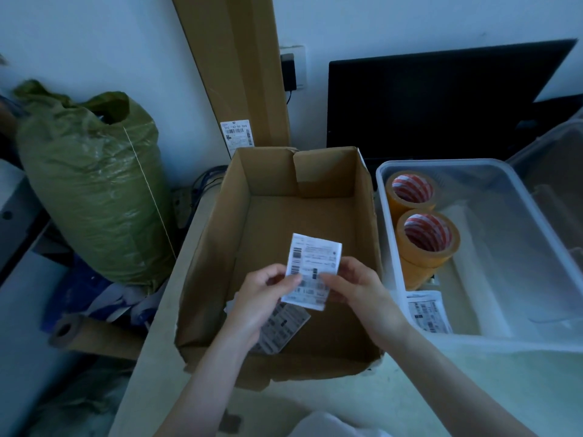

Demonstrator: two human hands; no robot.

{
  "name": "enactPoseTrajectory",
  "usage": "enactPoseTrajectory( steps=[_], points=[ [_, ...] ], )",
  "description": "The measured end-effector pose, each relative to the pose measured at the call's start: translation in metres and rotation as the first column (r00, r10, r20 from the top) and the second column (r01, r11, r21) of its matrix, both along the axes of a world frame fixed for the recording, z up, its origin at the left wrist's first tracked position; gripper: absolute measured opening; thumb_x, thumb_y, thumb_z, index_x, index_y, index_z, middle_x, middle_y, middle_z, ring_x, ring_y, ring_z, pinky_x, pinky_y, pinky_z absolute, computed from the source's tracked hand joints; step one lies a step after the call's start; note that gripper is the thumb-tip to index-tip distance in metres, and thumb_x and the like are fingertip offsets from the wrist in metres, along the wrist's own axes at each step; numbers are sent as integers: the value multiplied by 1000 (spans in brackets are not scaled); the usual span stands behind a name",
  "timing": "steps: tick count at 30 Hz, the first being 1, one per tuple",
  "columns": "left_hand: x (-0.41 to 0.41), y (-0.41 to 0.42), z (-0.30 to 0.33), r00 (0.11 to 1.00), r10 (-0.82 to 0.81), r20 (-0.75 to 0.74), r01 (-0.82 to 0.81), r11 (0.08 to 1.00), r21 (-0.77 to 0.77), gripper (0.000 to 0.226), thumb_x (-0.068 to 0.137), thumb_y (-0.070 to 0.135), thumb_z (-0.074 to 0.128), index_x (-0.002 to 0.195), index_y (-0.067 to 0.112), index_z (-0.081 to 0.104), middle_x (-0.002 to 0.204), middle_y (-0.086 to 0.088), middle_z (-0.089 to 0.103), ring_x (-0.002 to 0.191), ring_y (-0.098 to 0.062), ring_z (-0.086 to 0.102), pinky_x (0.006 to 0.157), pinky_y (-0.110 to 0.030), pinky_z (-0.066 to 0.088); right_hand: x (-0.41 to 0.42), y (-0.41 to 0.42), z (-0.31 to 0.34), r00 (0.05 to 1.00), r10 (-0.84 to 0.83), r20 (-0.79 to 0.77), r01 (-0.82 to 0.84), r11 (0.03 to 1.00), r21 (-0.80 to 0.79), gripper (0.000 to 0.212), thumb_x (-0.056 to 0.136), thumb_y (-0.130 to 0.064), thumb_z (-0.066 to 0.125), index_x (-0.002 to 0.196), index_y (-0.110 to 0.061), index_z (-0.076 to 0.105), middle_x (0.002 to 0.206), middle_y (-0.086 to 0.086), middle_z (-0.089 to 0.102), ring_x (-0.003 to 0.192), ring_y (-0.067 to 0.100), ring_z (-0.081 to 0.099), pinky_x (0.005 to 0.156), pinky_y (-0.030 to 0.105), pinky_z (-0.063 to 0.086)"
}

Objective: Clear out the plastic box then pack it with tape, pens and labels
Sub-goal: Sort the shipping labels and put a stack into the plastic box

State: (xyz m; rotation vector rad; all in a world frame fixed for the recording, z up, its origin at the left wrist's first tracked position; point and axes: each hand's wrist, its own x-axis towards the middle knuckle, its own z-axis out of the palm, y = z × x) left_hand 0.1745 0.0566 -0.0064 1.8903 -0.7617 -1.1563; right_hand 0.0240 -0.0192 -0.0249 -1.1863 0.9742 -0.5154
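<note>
Both forearms bare to the frame edge — no sleeves, watch or rings seen; white garment (331, 425) at btm edge.

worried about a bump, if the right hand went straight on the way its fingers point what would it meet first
The right hand points left; it would likely meet the left hand across the label both pinch.

It looks like a small packing or storage office: a dark monitor (441, 99) on the desk, tall cardboard (233, 67) against the wall, and a stuffed green sack (91, 190).
</note>
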Motion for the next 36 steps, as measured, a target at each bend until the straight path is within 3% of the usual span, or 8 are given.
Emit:
enactPoseTrajectory(
  steps=[7, 10, 14, 18, 20, 26, 31, 36],
  points=[
    [0, -2, -5, 997, -58, 43, 61, 995, -73, 13, 94, 24, 57, 92, 18, 68, 89, 6, 73, 79, -1, 67, 62, -10, 48, -5, 2, 2, 1000, 10, -12, -11, 996, -89, 20, 95, -11, 53, 110, -20, 62, 103, 0, 72, 91, 13, 71, 72, 33, 60],
    [20, -8, -22, 973, -45, 226, 48, 999, -8, 13, 97, 24, 51, 99, 22, 63, 97, 6, 68, 80, -4, 64, 69, -17, 50, -9, 1, 5, 999, -28, -21, 25, 992, -127, 18, 95, -14, 53, 106, -25, 61, 95, -2, 73, 79, 12, 72, 53, 23, 54],
    [71, -19, -70, 796, -321, 514, 127, 918, 376, 34, 96, 21, 52, 129, 17, 49, 125, -4, 55, 102, -15, 56, 81, -28, 47, -10, 1, 9, 999, -41, 2, 41, 990, -133, 18, 96, -16, 52, 108, -26, 61, 95, -4, 74, 79, 10, 72, 49, 18, 48],
    [89, -30, -98, 560, -695, 451, 223, 651, 726, 60, 89, 16, 60, 142, 14, 33, 139, -11, 40, 123, -29, 45, 100, -41, 44, -10, 2, 11, 999, -46, 30, 49, 991, -124, 18, 96, -15, 51, 110, -24, 61, 98, -3, 74, 86, 12, 72, 52, 19, 51],
    [90, -33, -104, 438, -803, 403, 259, 542, 800, 73, 85, 22, 67, 145, 13, 25, 143, -13, 33, 129, -32, 38, 104, -42, 38, -11, 1, 11, 998, -50, 37, 54, 991, -122, 18, 96, -15, 51, 107, -26, 61, 98, -4, 74, 86, 13, 72, 53, 21, 53],
    [95, -32, -109, 336, -845, 416, 273, 510, 816, 69, 82, 26, 72, 137, 13, 32, 137, -12, 38, 125, -30, 41, 100, -39, 40, -16, -1, 8, 996, -81, 34, 85, 990, -113, 16, 96, -15, 53, 103, -26, 62, 97, -7, 73, 87, 10, 72, 63, 27, 59],
    [99, -32, -105, 365, -845, 390, 326, 508, 797, 45, 91, 18, 58, 133, 19, 43, 132, -11, 50, 114, -27, 53, 89, -37, 49, -15, -1, 7, 996, -87, 24, 89, 992, -90, 12, 96, -16, 52, 101, -21, 62, 95, -5, 73, 86, 10, 72, 67, 31, 59],
    [101, -43, -75, 509, -702, 499, 316, 691, 650, 40, 94, 20, 55, 134, 16, 52, 127, -10, 57, 109, -24, 58, 91, -37, 50, -15, -1, 5, 996, -93, -7, 92, 992, -91, 11, 95, -16, 53, 100, -20, 63, 96, -5, 73, 85, 8, 72, 66, 27, 60]
  ],
)
